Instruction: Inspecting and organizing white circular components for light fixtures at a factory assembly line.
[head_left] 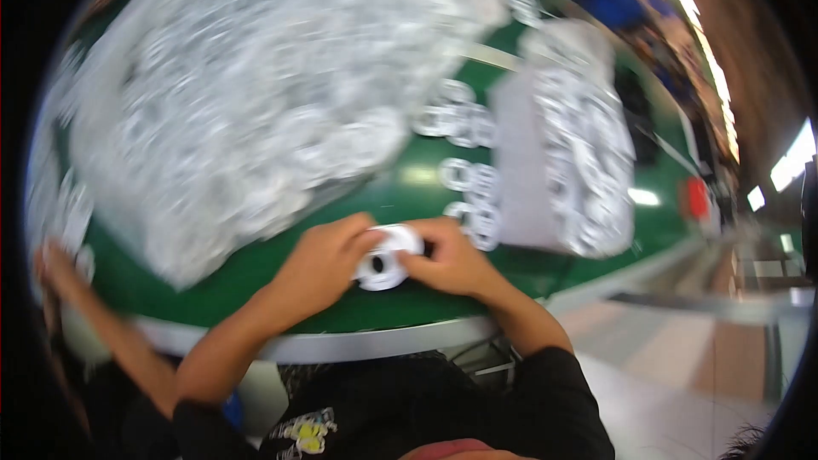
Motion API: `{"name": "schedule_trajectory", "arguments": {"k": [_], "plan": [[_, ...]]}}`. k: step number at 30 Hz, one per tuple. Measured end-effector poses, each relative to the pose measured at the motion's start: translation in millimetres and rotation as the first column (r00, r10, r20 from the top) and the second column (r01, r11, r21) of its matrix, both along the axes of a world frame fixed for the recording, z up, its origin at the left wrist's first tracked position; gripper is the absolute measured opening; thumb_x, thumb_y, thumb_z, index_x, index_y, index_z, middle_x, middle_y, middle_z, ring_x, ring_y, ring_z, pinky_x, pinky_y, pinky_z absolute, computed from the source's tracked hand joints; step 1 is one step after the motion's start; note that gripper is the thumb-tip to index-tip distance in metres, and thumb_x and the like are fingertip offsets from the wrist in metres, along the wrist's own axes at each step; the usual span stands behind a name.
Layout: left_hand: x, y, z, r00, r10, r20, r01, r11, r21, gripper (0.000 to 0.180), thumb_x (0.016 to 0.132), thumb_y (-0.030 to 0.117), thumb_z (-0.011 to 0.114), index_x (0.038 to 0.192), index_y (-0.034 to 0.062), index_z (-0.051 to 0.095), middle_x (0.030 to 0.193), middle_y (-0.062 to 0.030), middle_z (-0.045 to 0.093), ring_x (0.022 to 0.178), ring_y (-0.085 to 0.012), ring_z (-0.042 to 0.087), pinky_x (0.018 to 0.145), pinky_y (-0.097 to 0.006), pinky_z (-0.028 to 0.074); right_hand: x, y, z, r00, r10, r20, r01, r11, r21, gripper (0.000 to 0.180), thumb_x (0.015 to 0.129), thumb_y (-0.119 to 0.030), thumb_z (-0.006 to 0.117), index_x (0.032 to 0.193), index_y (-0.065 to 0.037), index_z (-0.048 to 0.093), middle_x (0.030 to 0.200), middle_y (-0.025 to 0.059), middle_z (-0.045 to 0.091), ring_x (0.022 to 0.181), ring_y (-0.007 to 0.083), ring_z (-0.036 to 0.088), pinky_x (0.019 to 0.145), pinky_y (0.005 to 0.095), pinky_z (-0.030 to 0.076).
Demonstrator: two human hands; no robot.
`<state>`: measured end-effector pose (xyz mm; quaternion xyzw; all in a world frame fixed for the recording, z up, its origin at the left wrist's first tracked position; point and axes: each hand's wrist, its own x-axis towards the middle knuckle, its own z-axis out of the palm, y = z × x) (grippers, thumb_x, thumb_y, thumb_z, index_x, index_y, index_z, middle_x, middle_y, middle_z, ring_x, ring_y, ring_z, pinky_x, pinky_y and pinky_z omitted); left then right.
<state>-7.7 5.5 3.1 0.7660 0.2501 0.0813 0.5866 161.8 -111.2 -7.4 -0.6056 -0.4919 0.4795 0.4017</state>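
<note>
My left hand [322, 257] and my right hand [452, 257] meet over the near part of the green table. Between them they grip a white ring-shaped piece [392, 278] with a dark hole in its middle. Thumbs and fingers of both hands press on its sides. A second white round part seems to overlap its upper side; blur hides whether it is separate. Just beyond my right hand, several loose white rings [458, 174] lie on the table.
A large clear plastic bag [256, 102] full of white rings covers the left and far table. At right stands a white box [521, 166] heaped with similar pieces. The green table [409, 302] has a pale curved edge. Another person's arm [111, 315] reaches in at left.
</note>
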Motion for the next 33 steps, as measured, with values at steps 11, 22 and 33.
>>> {"name": "schedule_trajectory", "arguments": {"k": [11,22,33], "plan": [[14.7,-14.6,-3.5,0.989,0.118,0.084,-0.099,0.974,-0.202,0.024,0.096,0.019,0.051,0.083,-0.0005,0.055,0.073,0.0010,0.053,0.067,-0.0027,0.044,0.056,-0.021,0.034,8.7,-10.0,10.7,0.994,-0.101,-0.031,0.104,0.990,0.099,0.020,0.077,-0.016,0.063,0.086,0.001,0.064,0.062,0.0041,0.058,0.055,0.0066,0.048,0.051,0.0246,0.040],[12.3,-7.8,-10.5,0.985,0.068,0.161,-0.045,0.989,-0.142,0.028,0.093,0.021,0.057,0.078,-0.0032,0.058,0.070,0.0018,0.046,0.064,-0.0058,0.039,0.057,-0.022,0.029,4.8,-12.8,14.8,0.992,-0.101,-0.070,0.111,0.981,0.159,0.019,0.072,-0.016,0.064,0.078,0.001,0.063,0.059,0.0058,0.059,0.051,0.0083,0.050,0.048,0.0253,0.042],[8.9,2.4,-2.1,0.994,0.063,0.091,-0.026,0.932,-0.361,0.019,0.087,0.021,0.062,0.086,0.0015,0.062,0.078,0.0010,0.057,0.073,-0.0056,0.050,0.064,-0.020,0.038,6.5,-7.5,1.9,0.995,-0.096,-0.011,0.096,0.964,0.246,0.022,0.080,-0.018,0.065,0.091,0.000,0.061,0.078,0.0068,0.061,0.069,0.0127,0.056,0.060,0.0277,0.044]]}}
